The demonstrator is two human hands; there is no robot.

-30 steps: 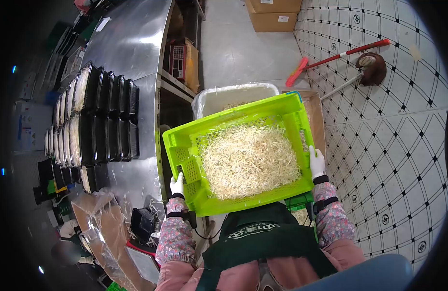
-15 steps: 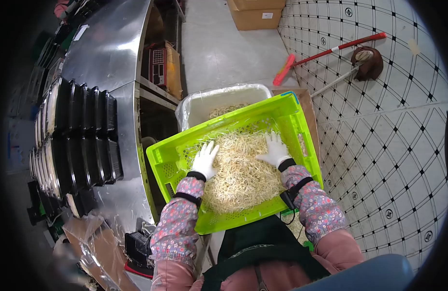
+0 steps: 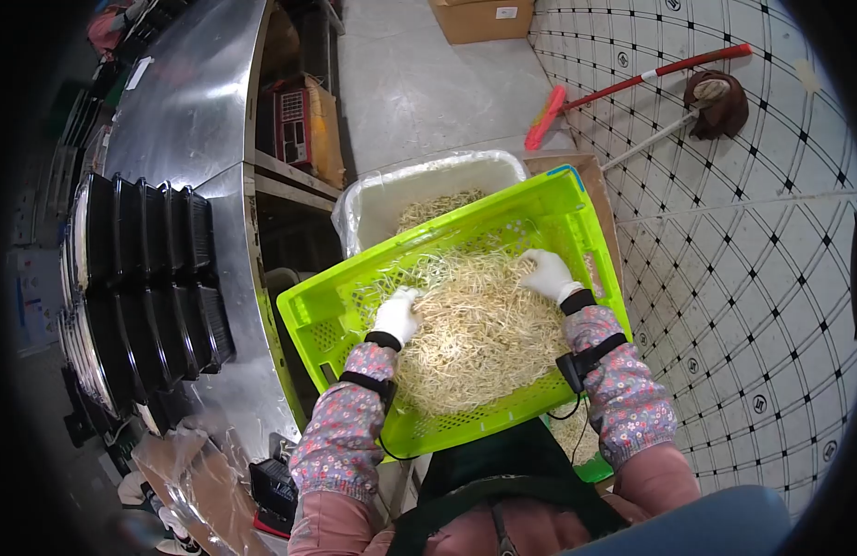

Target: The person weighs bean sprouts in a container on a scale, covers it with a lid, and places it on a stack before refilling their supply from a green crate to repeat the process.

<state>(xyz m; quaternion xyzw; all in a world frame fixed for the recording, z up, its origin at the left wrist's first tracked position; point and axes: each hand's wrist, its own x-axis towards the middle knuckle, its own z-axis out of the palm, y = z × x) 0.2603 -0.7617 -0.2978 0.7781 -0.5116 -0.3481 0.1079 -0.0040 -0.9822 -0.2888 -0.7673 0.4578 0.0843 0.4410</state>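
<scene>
A bright green crate (image 3: pixel 465 429) with perforated sides sits tilted in front of me, holding a heap of pale bean sprouts (image 3: pixel 479 343). My left hand (image 3: pixel 397 316), in a white glove, rests at the left side of the heap with its fingers curled into the sprouts. At the heap's upper right is my right hand (image 3: pixel 547 275), also gloved in white, fingers bent together around some sprouts. The fingertips of both hands are partly hidden. Behind the crate stands a white bin (image 3: pixel 373 208) lined with clear plastic, with more sprouts inside.
Stacked black trays (image 3: pixel 159 278) stand on the steel table (image 3: pixel 192 111) at left. A red-handled broom (image 3: pixel 632 82) and a mop (image 3: pixel 716 104) lean at the patterned wall. A cardboard box (image 3: pixel 479 20) lies beyond. Part of another person (image 3: pixel 108 32) shows at top left.
Both hands have gone from spread fingers to curled ones. My right hand has shifted slightly up and right, my left slightly down. The sprout heap looks broader.
</scene>
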